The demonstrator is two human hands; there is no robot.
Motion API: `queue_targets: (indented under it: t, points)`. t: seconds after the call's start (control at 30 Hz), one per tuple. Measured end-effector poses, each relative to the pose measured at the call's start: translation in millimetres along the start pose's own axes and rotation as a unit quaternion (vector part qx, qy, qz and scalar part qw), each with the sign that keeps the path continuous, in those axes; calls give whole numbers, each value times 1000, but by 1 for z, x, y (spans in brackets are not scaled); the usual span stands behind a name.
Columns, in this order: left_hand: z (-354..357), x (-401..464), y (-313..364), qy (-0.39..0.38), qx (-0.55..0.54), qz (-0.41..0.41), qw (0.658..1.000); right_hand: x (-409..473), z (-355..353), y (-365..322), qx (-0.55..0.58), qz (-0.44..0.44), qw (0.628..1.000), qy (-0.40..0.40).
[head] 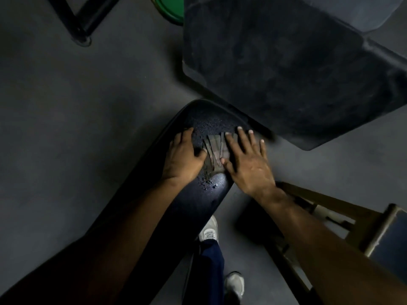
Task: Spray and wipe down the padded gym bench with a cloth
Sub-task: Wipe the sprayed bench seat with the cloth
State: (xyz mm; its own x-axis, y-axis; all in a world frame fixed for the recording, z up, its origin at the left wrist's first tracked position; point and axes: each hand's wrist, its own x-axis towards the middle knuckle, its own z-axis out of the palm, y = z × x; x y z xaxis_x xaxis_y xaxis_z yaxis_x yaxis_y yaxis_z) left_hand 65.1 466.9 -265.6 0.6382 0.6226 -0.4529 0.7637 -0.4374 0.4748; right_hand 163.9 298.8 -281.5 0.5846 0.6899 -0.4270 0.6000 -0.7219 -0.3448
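1. Floor [66, 106]: dark, matte. A second, bigger pad [275, 69] sits tilted just past the bench end, dusty-looking. Green disc [174, 9] at the top edge, wooden frame [330, 208] lower right.
2. Bench [198, 208]: narrow dark pad running from lower left up to a rounded end mid-frame. Surface is beaded with spray droplets, so the spray step looks done and the wipe is under way. Padded vinyl by the look of it: firm but giving, slick when wet.
3. Left hand [182, 157]: flat on the bench's left edge, fingers loosely spread, thumb touching the cloth. Looks like bracing, not gripping.
4. Right hand [246, 159]: flat, fingers splayed, pressing down on the cloth's right side. Nothing pinched; palm pressure only.
5. Cloth [214, 151]: small, checked, bunched in folds between the two hands, near the bench end. Light, limp, likely damp. It will ruck up under a push; flat palm on top is the right hold, or gather it into a pad.
6. Shoes [209, 232]: light-coloured, under the bench edge.
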Motion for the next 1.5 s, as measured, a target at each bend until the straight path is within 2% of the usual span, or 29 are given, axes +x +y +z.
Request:
queue_targets:
  t: [0.13, 0.23, 0.3, 0.53, 0.73, 0.8, 0.87, 0.97, 1.13, 1.33, 1.4, 1.5]
  points:
    - [1, 13, -37, 26, 104, 4, 994, 19, 20, -12, -78, -53, 995, 45]
    - [3, 17, -56, 30, 104, -5, 994, 15, 35, -24, -98, -115, 987, 51]
    - [5, 17, -59, 19, 96, -1, 995, 5, 41, -22, -102, -124, 986, 43]
    - [2, 20, -62, 2, 113, 10, 994, 6, 21, 20, -98, -86, 991, 15]
    - [-4, 22, -65, -24, 122, 27, 992, 64, 2, -7, -33, -27, 999, 25]
    - [-4, 22, -66, -32, 126, 25, 991, 66, 5, -18, -54, -55, 997, 20]
    - [-4, 22, -66, -29, 129, 23, 991, 54, 12, -19, -83, -123, 989, 13]
    - [-3, 21, -62, -26, 133, 21, 991, 32, 19, 0, -116, -188, 975, 6]
    - [0, 21, -60, -18, 132, 10, 991, 26, 15, 20, -91, -115, 989, 25]
    - [1, 21, -62, -24, 133, 13, 991, 86, 1, -15, 6, 23, 999, 44]
    - [1, 21, -62, -23, 134, 15, 991, 106, -2, -32, -3, 25, 999, 37]
    - [0, 21, -64, -23, 135, 20, 990, 119, 0, -57, -42, -35, 998, 21]
